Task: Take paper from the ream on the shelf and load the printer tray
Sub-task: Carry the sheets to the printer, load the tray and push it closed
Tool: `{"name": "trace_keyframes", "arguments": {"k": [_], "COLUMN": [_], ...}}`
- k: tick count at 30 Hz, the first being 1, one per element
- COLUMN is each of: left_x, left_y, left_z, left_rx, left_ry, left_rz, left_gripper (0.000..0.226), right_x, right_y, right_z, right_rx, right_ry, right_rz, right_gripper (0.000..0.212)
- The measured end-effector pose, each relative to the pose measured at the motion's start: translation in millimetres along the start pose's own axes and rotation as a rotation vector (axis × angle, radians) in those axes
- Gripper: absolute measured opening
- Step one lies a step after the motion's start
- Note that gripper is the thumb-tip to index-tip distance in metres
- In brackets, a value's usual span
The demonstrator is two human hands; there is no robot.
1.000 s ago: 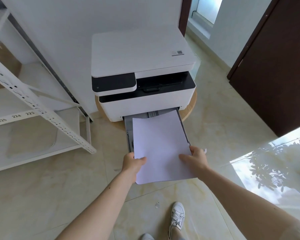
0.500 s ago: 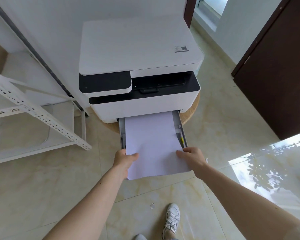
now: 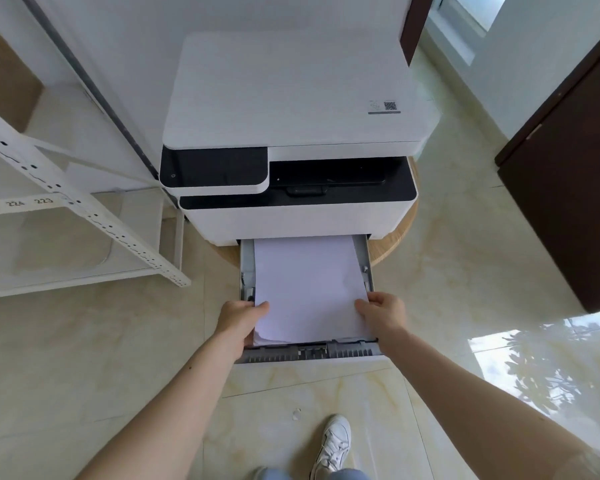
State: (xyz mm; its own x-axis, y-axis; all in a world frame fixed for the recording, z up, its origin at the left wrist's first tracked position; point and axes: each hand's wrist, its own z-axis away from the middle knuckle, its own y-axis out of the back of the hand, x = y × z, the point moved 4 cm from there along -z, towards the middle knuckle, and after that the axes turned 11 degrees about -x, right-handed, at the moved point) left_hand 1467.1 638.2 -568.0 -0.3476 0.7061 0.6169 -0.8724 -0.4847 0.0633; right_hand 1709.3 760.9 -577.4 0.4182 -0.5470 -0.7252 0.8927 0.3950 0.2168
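A white printer (image 3: 291,109) with a black front band stands on a low round wooden stand. Its grey paper tray (image 3: 312,351) is pulled out toward me. A stack of white paper (image 3: 309,282) lies inside the tray, its far end under the printer body and its near left corner slightly lifted. My left hand (image 3: 239,320) grips the stack's near left corner. My right hand (image 3: 383,313) grips its near right corner.
A white metal shelf unit (image 3: 77,209) stands at the left, with a brown box (image 3: 4,84) on an upper level. A dark brown door (image 3: 568,202) is at the right. My white shoe (image 3: 333,445) rests on the tiled floor below the tray.
Both hands have pushed the paper stack forward and down, from held above the tray to lying inside it. The camera has moved closer to the printer.
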Motion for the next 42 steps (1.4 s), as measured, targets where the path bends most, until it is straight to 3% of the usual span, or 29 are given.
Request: {"name": "trace_keyframes", "arguments": {"k": [3, 10, 16, 22, 30, 42], "left_x": [-3.0, -3.8, -3.3, -7.1, -11.4, -17.2], "left_y": [7.9, 5.5, 4.7, 2.6, -0.2, 2.7], "left_z": [4.0, 8.9, 15.0, 21.3, 30.1, 20.5], "left_rx": [0.101, 0.202, 0.279, 0.274, 0.258, 0.356], "left_ry": [0.034, -0.012, -0.108, -0.217, -0.339, -0.363], "left_rz": [-0.016, -0.095, -0.169, -0.181, -0.41, -0.64], "left_gripper": [0.008, 0.023, 0.012, 0.022, 0.024, 0.041], "right_x": [-5.8, -4.3, 8.2, 13.1, 17.7, 18.5], "right_y": [-0.9, 2.8, 8.2, 5.7, -0.1, -7.3], "right_z": [-3.8, 1.6, 19.9, 25.0, 25.1, 22.4], "right_rx": [0.007, 0.035, 0.019, 0.09, 0.182, 0.212], "right_ry": [0.009, -0.002, -0.09, -0.082, -0.048, 0.034], "right_rz": [0.052, 0.134, 0.164, 0.203, 0.281, 0.471], "right_gripper": [0.011, 0.012, 0.008, 0.013, 0.019, 0.017]}}
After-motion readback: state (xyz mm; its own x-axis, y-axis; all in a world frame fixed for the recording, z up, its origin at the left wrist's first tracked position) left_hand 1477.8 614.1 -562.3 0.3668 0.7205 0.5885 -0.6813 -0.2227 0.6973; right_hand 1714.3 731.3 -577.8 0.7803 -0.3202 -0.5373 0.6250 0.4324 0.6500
